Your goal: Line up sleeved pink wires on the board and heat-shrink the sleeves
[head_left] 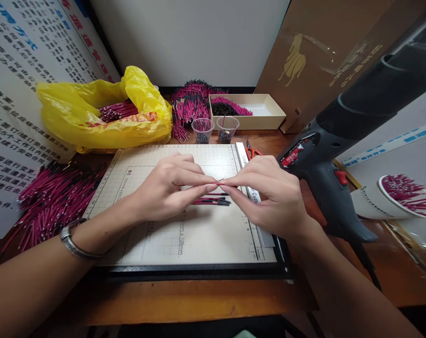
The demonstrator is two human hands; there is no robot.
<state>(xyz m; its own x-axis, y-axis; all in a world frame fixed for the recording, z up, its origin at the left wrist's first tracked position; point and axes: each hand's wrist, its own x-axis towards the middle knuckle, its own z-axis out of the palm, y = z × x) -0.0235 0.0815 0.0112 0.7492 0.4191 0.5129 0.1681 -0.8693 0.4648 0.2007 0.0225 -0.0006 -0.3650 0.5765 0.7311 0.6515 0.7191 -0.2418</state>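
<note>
Over the paper cutter board (213, 244), my left hand (174, 185) and my right hand (271, 192) meet fingertip to fingertip. Each pinches a thin magenta wire (219, 184), most of which is hidden by the fingers. What sits on the wire's end is too small to make out. Just beneath them, several magenta wires with black ends (213, 201) lie on the board, partly covered by my left hand. Two clear plastic cups (202, 126) holding small black pieces stand beyond the board's far edge.
A yellow plastic bag (128, 129) of wires stands back left, beside a loose wire pile (58, 202). More wires (191, 105) and a cream box (265, 110) are behind. At right are a heat gun (329, 159), orange-handled pliers (251, 151) and a paper cup (375, 202) of wires.
</note>
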